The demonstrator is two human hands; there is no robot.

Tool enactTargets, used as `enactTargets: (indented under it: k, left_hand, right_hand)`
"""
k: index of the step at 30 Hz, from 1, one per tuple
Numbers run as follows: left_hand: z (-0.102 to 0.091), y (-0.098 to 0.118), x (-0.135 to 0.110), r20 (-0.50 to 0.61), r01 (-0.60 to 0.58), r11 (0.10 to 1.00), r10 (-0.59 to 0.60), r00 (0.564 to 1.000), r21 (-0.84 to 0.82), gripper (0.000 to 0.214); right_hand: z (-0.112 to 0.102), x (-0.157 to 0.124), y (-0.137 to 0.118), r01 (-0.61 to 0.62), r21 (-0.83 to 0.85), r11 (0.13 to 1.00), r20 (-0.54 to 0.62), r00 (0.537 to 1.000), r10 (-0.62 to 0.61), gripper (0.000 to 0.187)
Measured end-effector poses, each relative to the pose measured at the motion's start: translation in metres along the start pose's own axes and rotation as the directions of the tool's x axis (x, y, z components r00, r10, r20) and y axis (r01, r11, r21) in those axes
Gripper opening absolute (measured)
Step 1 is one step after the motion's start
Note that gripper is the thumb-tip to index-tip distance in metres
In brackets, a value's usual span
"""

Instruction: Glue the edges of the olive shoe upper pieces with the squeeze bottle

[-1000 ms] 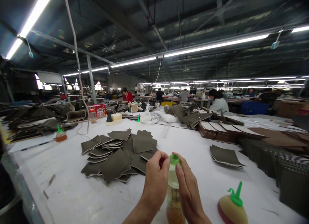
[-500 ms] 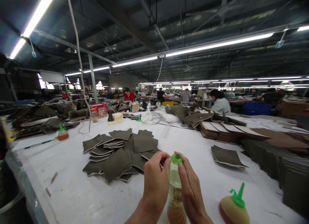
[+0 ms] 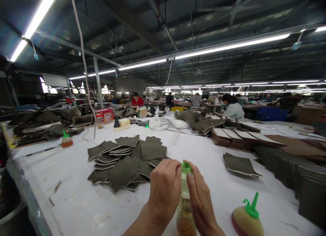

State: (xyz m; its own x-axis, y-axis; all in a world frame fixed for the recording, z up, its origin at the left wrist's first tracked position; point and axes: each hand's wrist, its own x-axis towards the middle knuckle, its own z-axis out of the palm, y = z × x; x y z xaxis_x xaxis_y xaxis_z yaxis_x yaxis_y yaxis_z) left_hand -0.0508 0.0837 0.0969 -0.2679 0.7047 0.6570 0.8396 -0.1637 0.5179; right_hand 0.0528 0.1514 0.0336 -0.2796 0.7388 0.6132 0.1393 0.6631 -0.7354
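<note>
My left hand (image 3: 164, 192) and my right hand (image 3: 200, 198) close round a clear plastic bottle (image 3: 185, 209) with yellowish liquid, standing near the front of the white table (image 3: 76, 202). The fingertips of both hands pinch at its green cap (image 3: 186, 167). A squat glue bottle with a green nozzle (image 3: 248, 217) sits just right of my right hand. A spread pile of dark olive cut pieces (image 3: 127, 159) lies beyond my left hand.
A small stack of olive pieces (image 3: 239, 164) lies at the right, with brown stacks (image 3: 234, 136) and dark stacks (image 3: 290, 164) behind. Another small glue bottle (image 3: 66, 141), a red box (image 3: 104, 115) and plastic bags (image 3: 163, 122) sit farther back. People work at distant tables.
My left hand has curled further over the green cap, hiding more of the bottle neck. The view has shifted slightly; the bottle stays in place.
</note>
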Motion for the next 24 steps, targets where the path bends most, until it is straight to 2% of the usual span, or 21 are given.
enactTargets:
  k: [4,8,13,17,19,21,24]
  left_hand:
    - [-0.006,0.004,0.002,0.038,0.011,0.999,-0.013,0.999,0.042,0.025]
    - [0.0,0.003,0.002,0.016,0.028,0.999,-0.029,0.999,0.038,0.024]
    - [0.011,0.001,-0.002,-0.022,0.051,0.999,-0.052,0.998,-0.019,0.025]
    - [0.014,0.003,-0.003,-0.076,0.143,0.98,-0.154,0.985,-0.136,0.023]
    - [0.013,0.002,-0.001,-0.027,0.213,0.936,-0.23,0.973,-0.28,0.02]
    - [0.011,-0.001,0.002,0.088,0.286,0.838,-0.278,0.957,-0.464,0.016]
    - [0.009,-0.008,0.006,0.203,0.333,0.686,-0.266,0.942,-0.647,0.013]
  right_hand:
    - [0.002,0.0,-0.001,0.004,-0.013,1.0,0.004,1.0,-0.004,0.04]
    - [0.003,0.0,-0.005,-0.004,-0.004,1.0,-0.014,1.0,0.004,0.042]
    - [0.002,-0.001,-0.006,-0.002,-0.016,1.0,-0.011,1.0,0.001,0.041]
    - [0.0,-0.001,-0.003,0.009,-0.043,0.999,0.002,1.0,-0.009,0.039]
    - [-0.001,-0.001,-0.003,0.009,-0.047,0.999,0.0,1.0,-0.009,0.038]
    - [-0.001,0.0,-0.004,0.013,-0.046,0.999,0.0,1.0,-0.013,0.037]
    - [-0.001,0.0,-0.006,0.024,-0.051,0.998,0.018,1.0,-0.023,0.036]
